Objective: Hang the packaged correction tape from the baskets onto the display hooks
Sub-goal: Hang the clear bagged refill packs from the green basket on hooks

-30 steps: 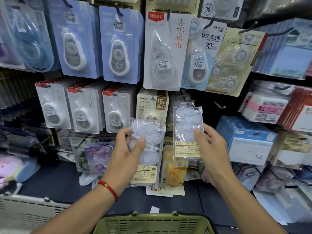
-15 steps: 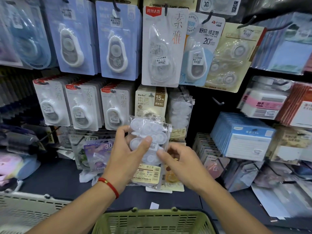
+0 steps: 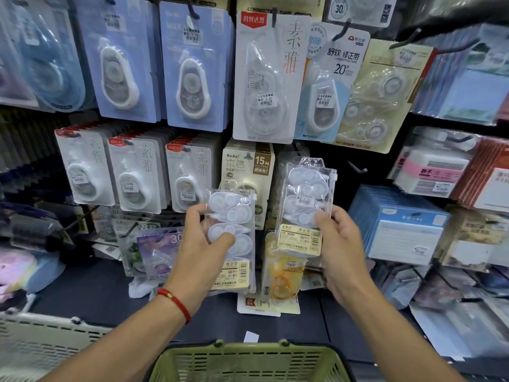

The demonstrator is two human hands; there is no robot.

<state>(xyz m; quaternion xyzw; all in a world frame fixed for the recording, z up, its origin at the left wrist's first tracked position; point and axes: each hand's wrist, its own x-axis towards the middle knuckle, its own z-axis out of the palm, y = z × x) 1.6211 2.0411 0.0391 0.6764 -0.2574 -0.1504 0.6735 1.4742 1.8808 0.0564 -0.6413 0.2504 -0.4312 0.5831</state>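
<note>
My left hand [image 3: 202, 250] grips a small stack of clear correction tape packs [image 3: 234, 213], thumb across the front, in front of the lower display row. A single clear pack [image 3: 304, 199] with a yellow label is held upright by my right hand [image 3: 340, 245], which pinches its lower part. That pack's top hole sits just left of a bare display hook [image 3: 358, 169]. The green basket [image 3: 248, 363] is at the bottom centre, below my arms; its inside is hidden.
Carded correction tapes hang in rows across the wall, such as a large white card [image 3: 270, 78] and a BoBo pack [image 3: 248, 166]. A white basket [image 3: 41, 346] stands at the lower left. Blue note pads [image 3: 405, 224] and loose packets fill the right shelf.
My right hand has taken one pack off the stack in my left hand and lifted it up and to the right. The left hand stays almost still with the rest.
</note>
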